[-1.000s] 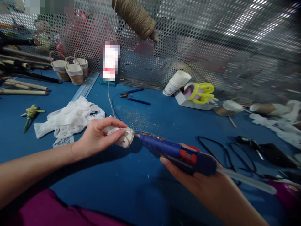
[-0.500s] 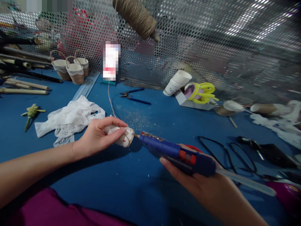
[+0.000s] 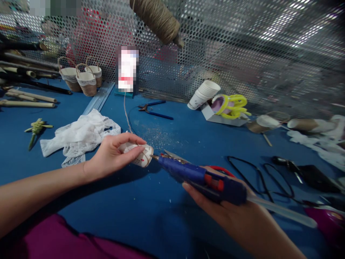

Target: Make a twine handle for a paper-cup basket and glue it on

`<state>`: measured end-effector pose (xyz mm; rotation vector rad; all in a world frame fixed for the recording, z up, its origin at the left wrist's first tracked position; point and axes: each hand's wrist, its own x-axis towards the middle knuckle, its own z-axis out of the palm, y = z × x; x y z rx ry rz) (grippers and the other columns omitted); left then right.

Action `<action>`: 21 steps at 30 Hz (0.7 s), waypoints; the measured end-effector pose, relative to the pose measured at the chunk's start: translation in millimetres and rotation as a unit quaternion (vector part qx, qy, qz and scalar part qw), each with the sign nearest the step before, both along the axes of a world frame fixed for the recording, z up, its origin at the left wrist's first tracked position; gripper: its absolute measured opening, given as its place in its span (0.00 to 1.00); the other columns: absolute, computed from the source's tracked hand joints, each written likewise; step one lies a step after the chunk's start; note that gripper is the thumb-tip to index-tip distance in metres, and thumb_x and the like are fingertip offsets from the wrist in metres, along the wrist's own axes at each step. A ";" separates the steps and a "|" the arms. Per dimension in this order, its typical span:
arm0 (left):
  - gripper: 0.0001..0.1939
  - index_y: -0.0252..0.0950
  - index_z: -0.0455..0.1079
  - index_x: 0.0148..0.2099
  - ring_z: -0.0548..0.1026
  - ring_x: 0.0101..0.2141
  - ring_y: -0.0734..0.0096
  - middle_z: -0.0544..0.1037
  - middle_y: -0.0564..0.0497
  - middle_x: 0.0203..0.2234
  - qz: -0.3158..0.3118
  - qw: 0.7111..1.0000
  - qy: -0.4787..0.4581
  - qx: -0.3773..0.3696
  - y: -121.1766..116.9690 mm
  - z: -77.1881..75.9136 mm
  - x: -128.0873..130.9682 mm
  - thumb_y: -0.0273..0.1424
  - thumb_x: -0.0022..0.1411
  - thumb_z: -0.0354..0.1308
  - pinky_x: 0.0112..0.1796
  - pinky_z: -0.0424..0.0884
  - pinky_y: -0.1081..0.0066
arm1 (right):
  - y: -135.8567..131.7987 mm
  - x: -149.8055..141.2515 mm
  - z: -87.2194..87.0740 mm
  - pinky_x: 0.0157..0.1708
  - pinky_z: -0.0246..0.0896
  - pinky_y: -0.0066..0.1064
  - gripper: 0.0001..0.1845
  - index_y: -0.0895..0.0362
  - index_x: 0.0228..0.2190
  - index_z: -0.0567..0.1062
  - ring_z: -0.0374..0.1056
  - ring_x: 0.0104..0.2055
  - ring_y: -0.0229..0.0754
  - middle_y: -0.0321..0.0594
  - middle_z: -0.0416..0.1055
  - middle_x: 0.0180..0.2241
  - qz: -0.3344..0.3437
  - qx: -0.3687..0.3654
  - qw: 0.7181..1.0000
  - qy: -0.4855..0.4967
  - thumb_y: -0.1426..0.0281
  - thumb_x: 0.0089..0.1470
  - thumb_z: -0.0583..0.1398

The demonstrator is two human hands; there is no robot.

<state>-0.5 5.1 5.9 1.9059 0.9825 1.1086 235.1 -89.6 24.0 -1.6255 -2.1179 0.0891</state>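
My left hand (image 3: 111, 156) holds a small white paper cup (image 3: 147, 158) on its side, thumb and fingers pinched around it. A strand of twine (image 3: 125, 111) runs from the cup back toward the far side of the table. In my right hand (image 3: 231, 212) is a blue glue gun (image 3: 185, 171), fingers wrapped around a handle that is mostly hidden. A clear glue stick (image 3: 285, 210) juts from its rear. The metal nozzle points at the cup's base end, at or very near its edge. Scissors (image 3: 175, 156) with a red handle lie partly hidden behind the gun.
White lace (image 3: 83, 133) lies left of the cup, pliers (image 3: 156, 109) beyond it. Stacked paper cups (image 3: 204, 94), several twine-wrapped baskets (image 3: 86, 84) and a phone (image 3: 126, 70) stand at the back. A twine spool (image 3: 156, 19) hangs before the mesh panel. Black cord (image 3: 253, 169) lies right.
The glue gun's nozzle has shifted slightly left along the cup's end, and the gun has dipped a little. The scissors behind it show more. My left hand stays nearly still.
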 end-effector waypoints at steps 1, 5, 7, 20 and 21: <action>0.06 0.34 0.73 0.34 0.76 0.26 0.74 0.80 0.51 0.26 0.001 1.000 -0.002 0.000 0.1 0.2 0.2 0.30 0.55 0.57 0.26 0.71 0.79 | -0.7 2.8 -0.4 0.45 0.66 0.42 0.16 0.49 0.32 0.74 0.71 0.43 0.48 0.41 0.75 0.31 0.011 -0.003 1.000 -0.001 0.60 0.56 0.48; 0.04 0.35 0.72 0.33 0.76 0.25 0.75 0.79 0.52 0.26 0.004 1.000 -0.008 -0.006 0.4 1.3 0.7 0.29 0.54 0.57 0.24 0.70 0.80 | -5.0 15.7 -1.6 0.44 0.67 0.43 0.14 0.48 0.32 0.75 0.70 0.45 0.49 0.39 0.75 0.31 0.035 -0.021 0.999 -0.016 0.60 0.55 0.50; 0.05 0.35 0.72 0.33 0.75 0.24 0.75 0.79 0.53 0.25 0.004 1.000 -0.004 -0.013 0.4 1.3 0.6 0.30 0.55 0.57 0.22 0.69 0.80 | -6.8 17.9 -2.9 0.44 0.66 0.44 0.14 0.48 0.33 0.75 0.69 0.46 0.48 0.38 0.75 0.32 0.038 -0.021 0.999 -0.017 0.62 0.55 0.50; 0.06 0.35 0.73 0.34 0.76 0.25 0.75 0.80 0.52 0.26 -0.007 1.000 -0.009 -0.024 0.7 0.1 -0.1 0.30 0.55 0.57 0.25 0.71 0.79 | 9.9 -8.7 14.6 0.35 0.71 0.38 0.15 0.51 0.29 0.74 0.73 0.35 0.47 0.42 0.75 0.30 -0.018 -0.012 1.000 0.008 0.59 0.54 0.51; 0.06 0.35 0.73 0.35 0.76 0.25 0.75 0.80 0.52 0.27 -0.006 0.999 -0.011 -0.029 0.9 0.1 0.1 0.30 0.55 0.57 0.25 0.71 0.79 | 9.1 -8.7 14.7 0.35 0.71 0.38 0.15 0.51 0.28 0.74 0.73 0.35 0.47 0.42 0.75 0.30 -0.018 -0.016 1.000 0.007 0.59 0.54 0.51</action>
